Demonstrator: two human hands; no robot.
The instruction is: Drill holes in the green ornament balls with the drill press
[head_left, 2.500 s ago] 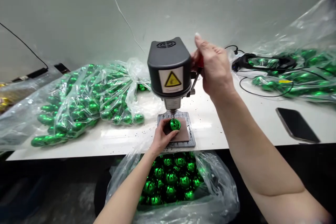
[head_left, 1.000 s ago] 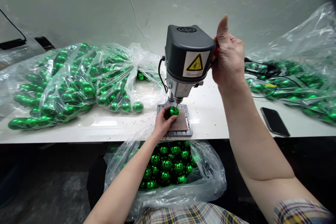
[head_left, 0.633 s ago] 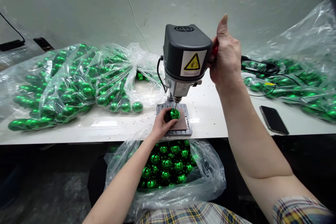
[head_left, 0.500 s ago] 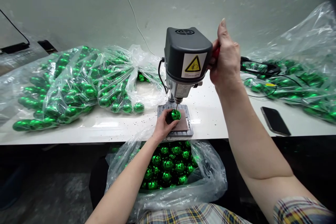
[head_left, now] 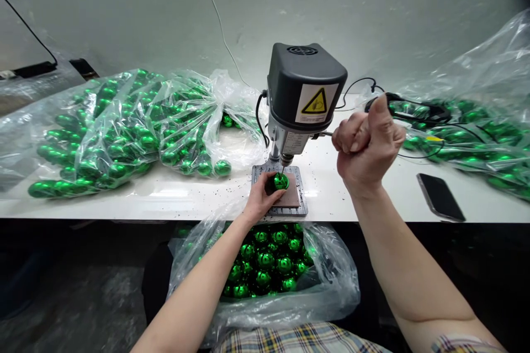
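A dark grey bench drill press point(head_left: 306, 88) with a yellow warning label stands on the white table. My left hand point(head_left: 262, 197) pinches a shiny green ball point(head_left: 281, 181) on the brown pad point(head_left: 292, 193) that covers part of the drill's base point(head_left: 302, 211). The thin drill bit point(head_left: 284, 169) points down at the ball's top; whether it has entered the ball I cannot tell. To the right of the drill head, my right hand point(head_left: 366, 146) is closed around the end of the feed lever point(head_left: 325, 134), thumb raised. The fingers hide the lever's grip.
An opened plastic bag point(head_left: 331, 292) of green balls rests at my lap, below the table edge. More bagged balls point(head_left: 111, 127) lie to the left, and another bag point(head_left: 467, 132) to the right. A phone point(head_left: 440, 197), black cables and dark shavings are on the table point(head_left: 136, 207).
My right hand has swung the lever downward and come lower. My left hand keeps the ball on the pad. The whole view has shifted slightly.
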